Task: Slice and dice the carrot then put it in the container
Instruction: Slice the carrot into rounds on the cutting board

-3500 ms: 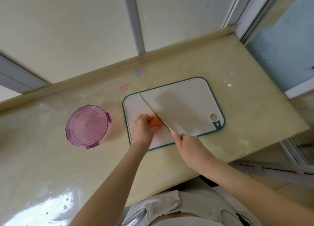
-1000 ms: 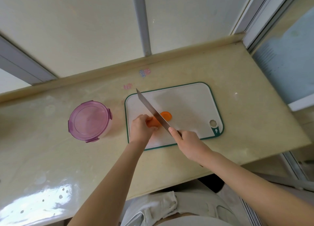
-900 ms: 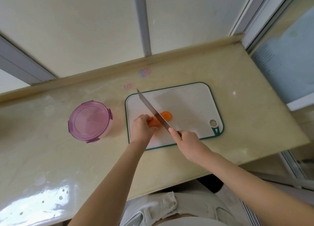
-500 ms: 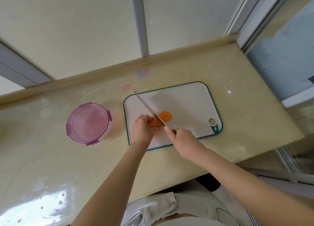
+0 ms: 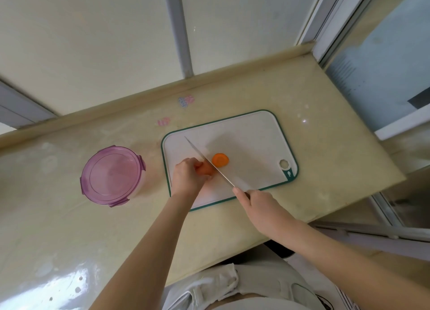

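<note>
Two bare hands are working over a white cutting board that is lying on a beige counter. The left hand is curling its fingers over the carrot, pinning it to the board near the nine o'clock edge. The right hand is wrapping round the handle of a knife, forefinger lying along the spine, with the blade pointing toward ten o'clock and touching the carrot's cut end. One round slice is lying flat just beside the blade, on its two o'clock side. The container, with its purple lid on, is sitting on the counter at nine o'clock of the board, apart from it.
</note>
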`<action>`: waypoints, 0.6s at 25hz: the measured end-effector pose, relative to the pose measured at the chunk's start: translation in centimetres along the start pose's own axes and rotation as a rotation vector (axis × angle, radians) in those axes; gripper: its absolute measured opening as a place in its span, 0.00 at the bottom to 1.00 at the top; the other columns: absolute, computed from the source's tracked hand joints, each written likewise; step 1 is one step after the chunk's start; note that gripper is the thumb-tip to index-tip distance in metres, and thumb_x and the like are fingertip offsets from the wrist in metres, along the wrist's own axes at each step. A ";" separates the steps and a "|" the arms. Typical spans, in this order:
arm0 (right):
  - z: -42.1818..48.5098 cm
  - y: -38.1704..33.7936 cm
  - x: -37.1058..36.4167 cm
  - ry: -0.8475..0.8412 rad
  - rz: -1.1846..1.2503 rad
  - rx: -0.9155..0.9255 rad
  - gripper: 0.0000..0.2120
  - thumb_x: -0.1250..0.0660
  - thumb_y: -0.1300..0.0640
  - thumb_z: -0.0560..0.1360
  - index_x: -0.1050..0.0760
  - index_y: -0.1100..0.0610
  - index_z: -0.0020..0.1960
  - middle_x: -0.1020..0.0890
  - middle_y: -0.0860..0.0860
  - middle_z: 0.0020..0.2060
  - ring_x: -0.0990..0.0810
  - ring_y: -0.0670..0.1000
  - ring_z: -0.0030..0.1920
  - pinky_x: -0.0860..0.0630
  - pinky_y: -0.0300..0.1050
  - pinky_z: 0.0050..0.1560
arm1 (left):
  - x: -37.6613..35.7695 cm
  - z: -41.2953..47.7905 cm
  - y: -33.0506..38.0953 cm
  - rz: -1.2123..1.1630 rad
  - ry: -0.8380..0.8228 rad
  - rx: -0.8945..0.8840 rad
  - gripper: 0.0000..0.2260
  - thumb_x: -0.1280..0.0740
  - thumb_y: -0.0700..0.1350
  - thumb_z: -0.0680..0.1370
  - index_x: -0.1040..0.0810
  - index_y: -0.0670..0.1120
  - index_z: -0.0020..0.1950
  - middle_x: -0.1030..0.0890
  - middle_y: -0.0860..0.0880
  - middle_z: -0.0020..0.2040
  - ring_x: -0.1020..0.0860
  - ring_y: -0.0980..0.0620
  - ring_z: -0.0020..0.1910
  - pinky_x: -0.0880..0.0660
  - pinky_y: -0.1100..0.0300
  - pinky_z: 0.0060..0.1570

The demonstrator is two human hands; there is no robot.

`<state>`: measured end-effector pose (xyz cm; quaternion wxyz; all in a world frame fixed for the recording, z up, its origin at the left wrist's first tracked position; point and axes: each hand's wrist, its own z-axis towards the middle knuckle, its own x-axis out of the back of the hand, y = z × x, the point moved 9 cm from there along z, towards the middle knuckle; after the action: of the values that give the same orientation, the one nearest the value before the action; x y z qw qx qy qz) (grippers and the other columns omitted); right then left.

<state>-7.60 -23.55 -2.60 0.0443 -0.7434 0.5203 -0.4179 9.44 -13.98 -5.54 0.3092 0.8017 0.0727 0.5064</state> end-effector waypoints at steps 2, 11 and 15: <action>0.2 0.4 -0.1 0.011 -0.017 -0.007 0.25 0.52 0.38 0.80 0.36 0.55 0.33 0.31 0.50 0.28 0.33 0.49 0.29 0.36 0.43 0.31 | -0.1 0.0 0.1 0.007 -0.006 0.003 0.12 0.25 0.42 0.67 0.20 0.41 0.49 0.21 0.46 0.46 0.28 0.51 0.43 0.39 0.67 0.38; 5.4 -1.8 -1.6 0.054 -0.015 0.078 0.27 0.52 0.37 0.80 0.36 0.55 0.32 0.29 0.52 0.31 0.31 0.53 0.32 0.34 0.45 0.38 | 0.0 -0.4 0.6 0.021 -0.007 -0.013 0.08 0.29 0.41 0.70 0.21 0.41 0.48 0.23 0.45 0.46 0.28 0.50 0.42 0.37 0.64 0.39; 5.5 -1.5 -1.8 0.050 0.003 0.086 0.26 0.51 0.38 0.81 0.36 0.55 0.32 0.30 0.52 0.30 0.31 0.53 0.32 0.35 0.45 0.37 | -0.2 -0.5 0.7 0.024 -0.001 -0.029 0.07 0.30 0.41 0.71 0.21 0.41 0.48 0.22 0.45 0.46 0.28 0.50 0.42 0.36 0.63 0.40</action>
<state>-2.97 -23.47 -6.41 0.0639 -0.7294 0.5038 -0.4584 8.77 -14.42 -5.11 0.3150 0.7981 0.0556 0.5107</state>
